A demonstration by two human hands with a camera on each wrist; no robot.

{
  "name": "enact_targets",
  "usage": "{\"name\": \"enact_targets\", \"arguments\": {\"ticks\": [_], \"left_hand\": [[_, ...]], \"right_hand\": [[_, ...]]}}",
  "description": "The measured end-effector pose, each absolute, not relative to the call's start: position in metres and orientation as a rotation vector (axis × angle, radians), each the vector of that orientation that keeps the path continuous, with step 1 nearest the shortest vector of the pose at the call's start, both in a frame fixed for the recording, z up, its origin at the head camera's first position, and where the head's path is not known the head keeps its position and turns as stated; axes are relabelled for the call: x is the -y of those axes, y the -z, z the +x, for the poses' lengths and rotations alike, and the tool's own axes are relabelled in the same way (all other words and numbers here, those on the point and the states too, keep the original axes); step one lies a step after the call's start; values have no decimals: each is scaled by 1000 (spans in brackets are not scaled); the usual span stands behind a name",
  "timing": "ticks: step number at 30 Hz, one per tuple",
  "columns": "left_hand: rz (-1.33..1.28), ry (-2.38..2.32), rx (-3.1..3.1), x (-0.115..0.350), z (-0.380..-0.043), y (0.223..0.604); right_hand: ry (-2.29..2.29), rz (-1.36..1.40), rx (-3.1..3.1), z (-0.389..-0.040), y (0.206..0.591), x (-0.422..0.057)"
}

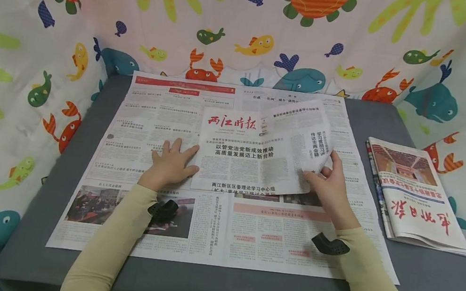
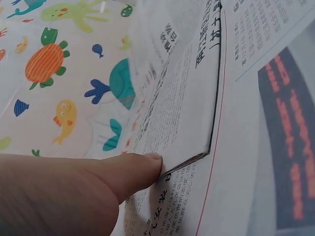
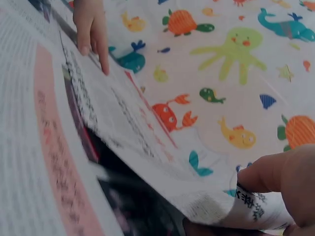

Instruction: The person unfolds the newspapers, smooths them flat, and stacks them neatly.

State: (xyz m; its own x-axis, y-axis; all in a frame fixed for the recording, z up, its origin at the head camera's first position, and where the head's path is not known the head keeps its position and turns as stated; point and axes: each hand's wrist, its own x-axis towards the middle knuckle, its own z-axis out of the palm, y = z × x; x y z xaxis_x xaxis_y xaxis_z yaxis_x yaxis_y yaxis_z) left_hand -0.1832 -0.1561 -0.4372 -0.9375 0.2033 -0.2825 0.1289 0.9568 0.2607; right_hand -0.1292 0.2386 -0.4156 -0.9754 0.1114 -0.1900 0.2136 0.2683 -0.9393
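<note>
A folded newspaper (image 1: 247,168) with a red masthead lies on a large spread-out newspaper (image 1: 122,162). My left hand (image 1: 173,166) rests with fingers spread on the spread-out sheet, its thumb touching the folded paper's left edge. In the left wrist view that thumb (image 2: 133,172) lies against a corner of the folded newspaper (image 2: 192,118). My right hand (image 1: 332,191) pinches the folded paper's right edge, which is bent and raised. Seen from the right wrist, the thumb (image 3: 273,172) is on top of the curling edge; the fingers beneath are mostly hidden.
Another folded newspaper stack (image 1: 420,193) lies on the right side of the grey table (image 1: 414,283). A cloth (image 1: 233,62) printed with sea animals hangs behind and along both sides. Black wrist straps (image 1: 330,245) sit on both sleeves.
</note>
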Motion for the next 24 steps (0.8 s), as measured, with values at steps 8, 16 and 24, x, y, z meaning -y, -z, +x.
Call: {"name": "enact_targets", "arguments": {"ticks": [8,16,24], "left_hand": [[245,-361,-2798,156,-183,435],[226,-415,-2803,156,-187,435],[518,-597,-2858,143,-186,441]], "right_hand": [[1893,426,-2335,-121,427,-272],[1811,670,-2680,-114,410,-295],[1354,95,-2929,-116,401,-250]]}}
